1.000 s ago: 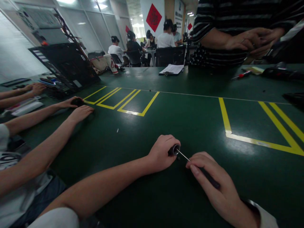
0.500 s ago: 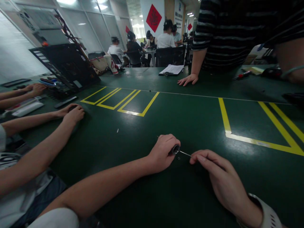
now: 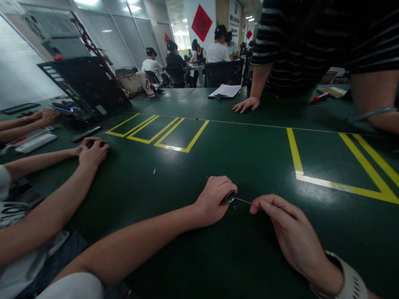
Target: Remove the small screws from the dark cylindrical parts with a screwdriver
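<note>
My left hand [image 3: 215, 201] is closed around a dark, hollow cylinder [image 3: 230, 197], its round open end facing right. Fingers cover most of the cylinder. A thin metal rod [image 3: 243, 201] runs from that opening to my right hand [image 3: 288, 232], which pinches its outer end between thumb and fingertips. How far the rod reaches inside is hidden. Just past the left knuckles a thin tip [image 3: 207, 177] sticks out; I cannot tell whether it belongs to the same rod. On the table below the opening lies a tiny dark ring-like piece [image 3: 234, 207].
Yellow tape outlines [image 3: 187, 148] mark the green table [image 3: 249, 162]. At left, a co-worker's hands [image 3: 93, 151] hold something dark. Opposite, a standing person rests a hand [image 3: 247, 104] near a clipboard with papers [image 3: 225, 91]. A black frame [image 3: 87, 87] stands at the far left.
My hands hardly move; my right hand shifts very slightly right with the rod. The co-worker's hands at left turn a little, and the standing person's arm at the right comes lower.
</note>
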The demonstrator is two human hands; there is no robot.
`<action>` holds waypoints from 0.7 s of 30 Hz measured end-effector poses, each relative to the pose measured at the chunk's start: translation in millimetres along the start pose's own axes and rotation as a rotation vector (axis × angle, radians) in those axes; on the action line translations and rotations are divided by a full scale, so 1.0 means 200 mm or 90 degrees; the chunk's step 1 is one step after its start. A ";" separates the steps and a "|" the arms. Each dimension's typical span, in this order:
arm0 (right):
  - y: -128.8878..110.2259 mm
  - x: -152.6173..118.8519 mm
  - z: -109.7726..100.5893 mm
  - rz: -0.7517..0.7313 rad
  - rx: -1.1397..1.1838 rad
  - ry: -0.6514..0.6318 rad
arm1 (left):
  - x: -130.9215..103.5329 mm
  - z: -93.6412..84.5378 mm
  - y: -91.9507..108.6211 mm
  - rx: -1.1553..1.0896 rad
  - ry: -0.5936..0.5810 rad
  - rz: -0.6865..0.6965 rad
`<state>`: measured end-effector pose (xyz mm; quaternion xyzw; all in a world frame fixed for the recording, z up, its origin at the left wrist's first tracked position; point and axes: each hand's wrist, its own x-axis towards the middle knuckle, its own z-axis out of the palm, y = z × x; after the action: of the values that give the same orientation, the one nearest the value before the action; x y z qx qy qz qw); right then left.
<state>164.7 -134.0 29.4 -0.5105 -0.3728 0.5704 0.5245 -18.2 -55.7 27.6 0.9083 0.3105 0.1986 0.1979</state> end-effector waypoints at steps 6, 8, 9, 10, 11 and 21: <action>-0.02 0.02 -0.01 0.057 0.068 -0.027 | 0.00 0.00 0.00 0.007 -0.018 0.006; -0.02 0.03 -0.02 0.068 0.098 -0.032 | 0.00 -0.01 0.00 -0.003 -0.024 0.007; -0.02 0.03 -0.03 0.068 0.106 -0.030 | 0.00 -0.01 0.01 -0.010 -0.025 0.003; -0.02 0.04 -0.03 0.067 0.110 -0.027 | 0.00 -0.01 0.01 -0.017 -0.023 -0.004; -0.02 0.04 -0.03 0.065 0.113 -0.023 | 0.00 -0.02 0.01 -0.026 -0.021 -0.012; -0.02 0.04 -0.02 0.068 0.136 -0.004 | 0.01 -0.01 0.00 -0.071 0.015 -0.017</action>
<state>170.7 -126.8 31.4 -0.4691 -0.2832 0.6358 0.5436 -18.6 -53.9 29.5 0.8892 0.3136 0.2233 0.2473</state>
